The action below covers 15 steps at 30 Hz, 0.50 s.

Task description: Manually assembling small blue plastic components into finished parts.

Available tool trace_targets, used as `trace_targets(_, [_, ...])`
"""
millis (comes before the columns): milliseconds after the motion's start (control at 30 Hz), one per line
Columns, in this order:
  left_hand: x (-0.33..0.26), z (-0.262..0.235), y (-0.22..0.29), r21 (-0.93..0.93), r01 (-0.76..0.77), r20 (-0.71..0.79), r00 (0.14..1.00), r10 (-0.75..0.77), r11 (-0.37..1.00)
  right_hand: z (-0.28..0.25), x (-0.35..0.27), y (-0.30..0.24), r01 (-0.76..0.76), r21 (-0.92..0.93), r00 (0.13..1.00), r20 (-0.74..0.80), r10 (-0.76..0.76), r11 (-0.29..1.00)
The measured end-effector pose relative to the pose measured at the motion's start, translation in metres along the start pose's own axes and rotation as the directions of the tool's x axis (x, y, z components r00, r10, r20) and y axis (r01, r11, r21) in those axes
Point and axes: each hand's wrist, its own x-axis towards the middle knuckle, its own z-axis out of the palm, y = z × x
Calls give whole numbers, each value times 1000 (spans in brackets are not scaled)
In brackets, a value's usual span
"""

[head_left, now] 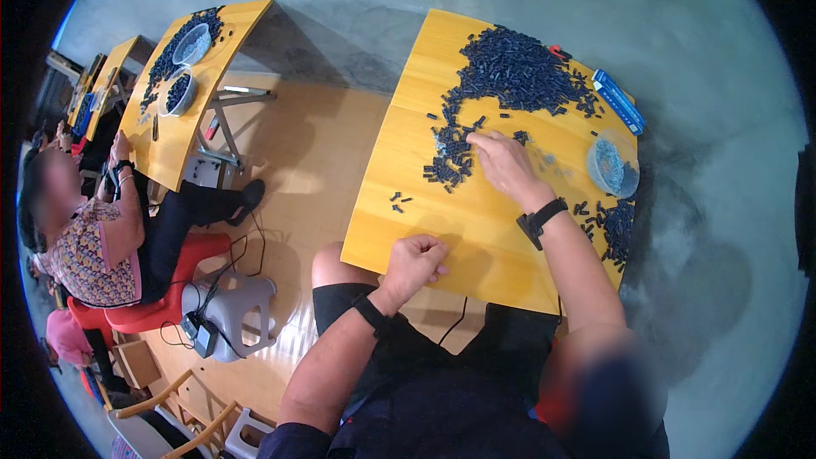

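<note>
My left hand point(412, 270) is closed with its fingers curled, just above the near edge of the yellow table point(382, 229). Whatever may be inside it is hidden. Farther out, my right hand point(507, 163) reaches over the tabletop, fingertips drawn together beside a cluster of small black pieces point(450, 168); anything between them is too small to make out. Tiny clear bits point(442, 143) lie among that cluster. Beyond it spreads a large pile of the same short black pieces point(523, 68). A few loose black pieces point(397, 201) lie nearer my left hand.
A clear bowl of small pale-blue bits point(607, 166) stands at the table's right side, with a blue box point(619, 102) behind it. More black pieces point(617, 234) lie at the right edge. To the left, a person point(93, 238) sits at another yellow table point(246, 25) with bowls.
</note>
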Motion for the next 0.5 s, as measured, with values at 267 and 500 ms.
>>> trace_targets(267, [-2,1,3,-6,35,0,999,-35,999,0,11,4,48,-55,997,70,-45,997])
trace_targets(500, [-1,0,2,-17,42,13,999,-42,999,0,8,5,20,-49,998,60,-17,999])
